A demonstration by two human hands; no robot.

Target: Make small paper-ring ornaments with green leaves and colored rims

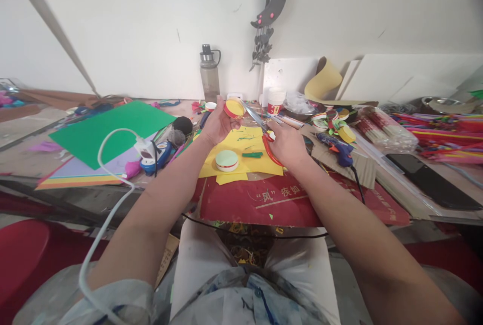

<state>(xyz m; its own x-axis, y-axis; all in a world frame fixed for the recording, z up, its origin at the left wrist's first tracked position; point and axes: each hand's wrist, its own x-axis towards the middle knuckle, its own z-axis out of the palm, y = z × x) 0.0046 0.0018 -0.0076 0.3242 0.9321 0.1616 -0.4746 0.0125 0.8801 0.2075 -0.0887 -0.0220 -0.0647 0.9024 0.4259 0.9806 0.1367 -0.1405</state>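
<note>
My left hand (pixel 218 126) is closed on a small round box (pixel 234 108) with a yellow face and a red rim, held up above the table. In my right hand (pixel 285 141) is a pair of scissors (pixel 255 115) with red handles, its blades pointing at the edge of the round box. Below my hands lie yellow paper sheets (pixel 211 141). On them rest a round white box (pixel 227 160) with a pale green top and a red line, and some dark green strips (pixel 252 154).
A green sheet (pixel 113 129) and a power strip (pixel 156 156) lie left. A bottle (pixel 209 73) and a paper cup (pixel 275 101) stand by the wall. To the right are a glue gun (pixel 337 149), a black phone (pixel 433 179) and colourful pipe cleaners (pixel 449 136). A white cable (pixel 101 214) crosses the left.
</note>
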